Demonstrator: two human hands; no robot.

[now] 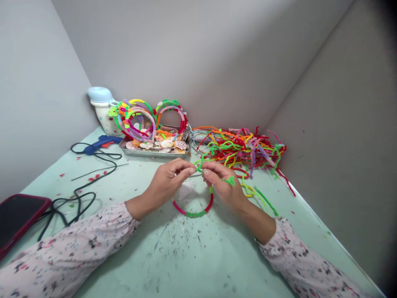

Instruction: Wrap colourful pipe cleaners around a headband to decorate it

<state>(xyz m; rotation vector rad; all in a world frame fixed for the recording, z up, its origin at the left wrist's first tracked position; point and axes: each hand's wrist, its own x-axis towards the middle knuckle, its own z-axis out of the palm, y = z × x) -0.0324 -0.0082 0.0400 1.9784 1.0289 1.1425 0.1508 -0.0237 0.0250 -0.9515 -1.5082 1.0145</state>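
Both my hands meet over the middle of the table, fingertips pinched close together. Between them is a green pipe cleaner (199,164), with my left hand (167,178) closed on one side of it and my right hand (225,182) closed on the other. A small green fuzzy piece (229,180) shows by the right hand's fingers; whether it belongs to the same pipe cleaner I cannot tell. Below the hands lies a headband (195,215) wrapped in red, pink and green, its upper part hidden behind the fingers.
A metal tray (151,154) of seashells stands at the back, with several wrapped headbands (141,124) on it. Right of it spreads a heap of pipe cleaners (245,147). A blue glue gun (101,143), its black cord (93,178), a phone (21,219) and a lidded cup (105,114) are leftward.
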